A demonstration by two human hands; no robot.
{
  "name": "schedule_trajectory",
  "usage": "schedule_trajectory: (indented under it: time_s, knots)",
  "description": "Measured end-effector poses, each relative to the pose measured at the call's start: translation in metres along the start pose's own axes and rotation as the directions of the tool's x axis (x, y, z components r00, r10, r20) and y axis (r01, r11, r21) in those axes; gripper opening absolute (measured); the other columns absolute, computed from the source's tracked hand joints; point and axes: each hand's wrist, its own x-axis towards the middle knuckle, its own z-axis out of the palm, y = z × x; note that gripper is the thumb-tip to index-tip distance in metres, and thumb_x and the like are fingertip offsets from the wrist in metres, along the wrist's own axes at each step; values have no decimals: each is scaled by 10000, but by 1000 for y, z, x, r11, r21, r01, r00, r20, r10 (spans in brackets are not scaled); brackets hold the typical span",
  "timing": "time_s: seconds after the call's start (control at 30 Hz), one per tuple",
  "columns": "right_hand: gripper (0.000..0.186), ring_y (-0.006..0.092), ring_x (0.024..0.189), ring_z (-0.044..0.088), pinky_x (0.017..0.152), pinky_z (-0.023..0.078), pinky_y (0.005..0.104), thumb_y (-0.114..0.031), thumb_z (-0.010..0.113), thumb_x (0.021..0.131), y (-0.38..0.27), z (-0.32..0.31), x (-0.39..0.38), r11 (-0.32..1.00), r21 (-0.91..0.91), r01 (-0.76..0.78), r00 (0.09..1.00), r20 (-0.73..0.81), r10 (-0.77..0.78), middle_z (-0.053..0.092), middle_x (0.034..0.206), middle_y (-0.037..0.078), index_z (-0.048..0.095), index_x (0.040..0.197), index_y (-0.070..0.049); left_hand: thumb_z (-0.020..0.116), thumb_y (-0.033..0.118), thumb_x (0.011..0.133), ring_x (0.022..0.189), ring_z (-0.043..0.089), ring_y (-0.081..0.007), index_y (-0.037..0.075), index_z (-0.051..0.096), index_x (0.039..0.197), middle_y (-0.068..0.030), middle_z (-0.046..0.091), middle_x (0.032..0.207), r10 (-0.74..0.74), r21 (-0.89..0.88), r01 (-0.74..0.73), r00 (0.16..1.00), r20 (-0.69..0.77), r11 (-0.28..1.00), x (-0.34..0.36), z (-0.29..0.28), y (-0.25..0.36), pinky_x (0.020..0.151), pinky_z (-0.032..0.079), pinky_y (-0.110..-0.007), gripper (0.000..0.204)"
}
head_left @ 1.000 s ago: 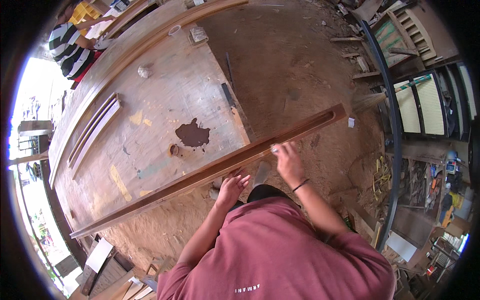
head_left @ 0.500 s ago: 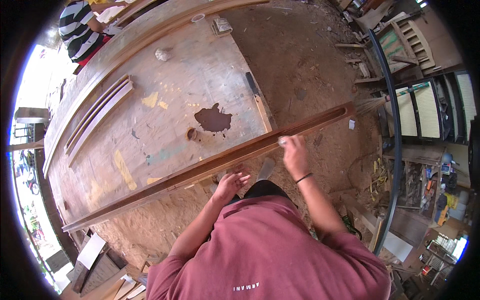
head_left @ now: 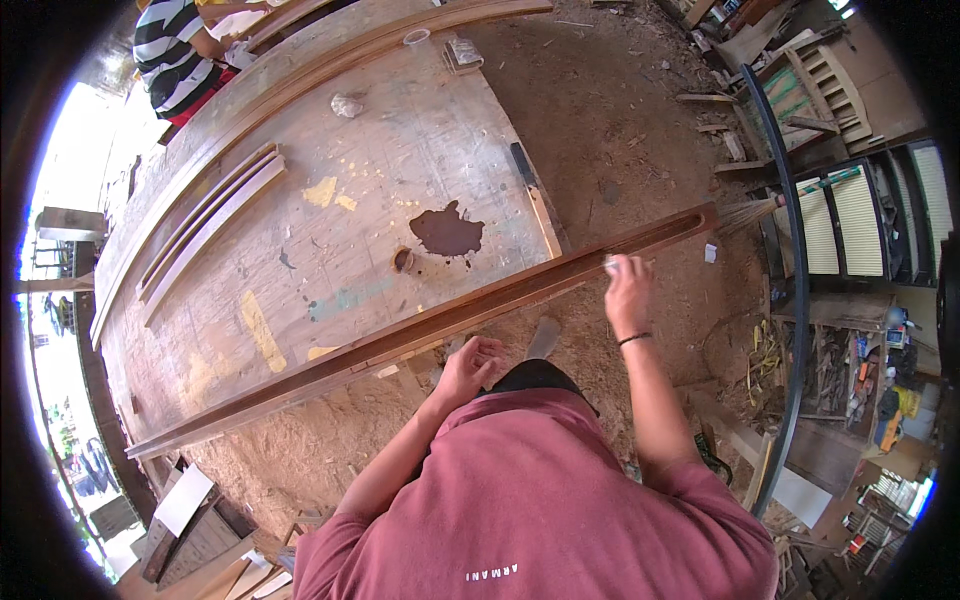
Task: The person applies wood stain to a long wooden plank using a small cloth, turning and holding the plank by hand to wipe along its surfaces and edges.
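Note:
A long, dark-brown grooved wooden piece [head_left: 410, 333] lies slantwise along the near edge of the worktable, its rounded right end sticking out past the tabletop. My right hand [head_left: 629, 295] is closed with a small whitish wad [head_left: 611, 263] at the fingertips, right at the near side of the wood toward its right end. What the wad is made of cannot be made out. My left hand [head_left: 470, 370] hovers on the near side of the piece, fingers loosely bent and nothing visible in them. On the tabletop are a dark-brown spill [head_left: 447, 230] and a small stained cup [head_left: 402, 260].
The worktable [head_left: 360, 220] carries thin wooden strips [head_left: 215, 225], a crumpled pale lump [head_left: 346, 105], a clear plastic tub [head_left: 416, 38] and a brush-like tool [head_left: 530, 185]. Someone in a striped shirt [head_left: 170, 45] works at the far left. A dark bar [head_left: 795, 260] stands at the right.
My right hand has moved right along the wood with the whitish wad. The fingers of my left hand have curled in. The view has shifted slightly, so the table appears further right.

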Motion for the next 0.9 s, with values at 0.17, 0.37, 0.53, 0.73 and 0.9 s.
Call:
schedule_trajectory:
  time_s: [0.17, 0.37, 0.53, 0.73, 0.9]
  knots:
    - [192, 360, 1022, 573, 905, 489, 464, -55, 655, 927, -101, 33, -53, 934, 310, 179, 947, 202, -248, 611, 1039, 138, 640, 1119, -48, 723, 36, 837, 1122, 626, -371, 59, 588, 1303, -175, 634, 1242, 583, 716, -240, 764, -277, 655, -23, -12, 8, 982, 516, -449, 485]
    - [175, 363, 1025, 574, 921, 473, 490, -64, 631, 958, -79, 14, -32, 963, 249, 101, 981, 134, -138, 629, 1076, 148, 634, 1133, -55, 744, 127, 858, 1413, 459, -369, 64, 435, 1492, -162, 481, 1530, 619, 877, -98, 745, -249, 470, -40, -38, 3, 1173, 372, -504, 708]
    - [154, 376, 1003, 560, 889, 467, 504, -26, 602, 946, -64, 17, -24, 983, 148, 106, 991, 62, -116, 606, 1031, 159, 620, 1098, -43, 765, 218, 862, 1543, 317, -360, 33, 311, 1598, -169, 352, 1652, 545, 899, 72, 773, -324, 433, -61, -57, -5, 1267, 251, -518, 884]
    - [132, 353, 1003, 573, 887, 475, 473, -54, 632, 934, -179, 55, -74, 883, 378, 277, 897, 227, -378, 598, 1004, 148, 627, 1065, -48, 828, 348, 798, 1595, 195, -360, -8, 168, 1643, -219, 254, 1686, 493, 873, 226, 751, -439, 432, -83, -85, -20, 1302, 111, -549, 1130]
    - [162, 365, 1045, 579, 928, 478, 482, -59, 646, 939, -159, 30, -56, 967, 187, 172, 966, 163, -203, 632, 1057, 156, 628, 1098, -36, 825, 424, 816, 1613, 128, -366, -18, 114, 1654, -236, 164, 1718, 441, 862, 257, 774, -454, 436, -101, -109, -36, 1299, 82, -557, 1185]
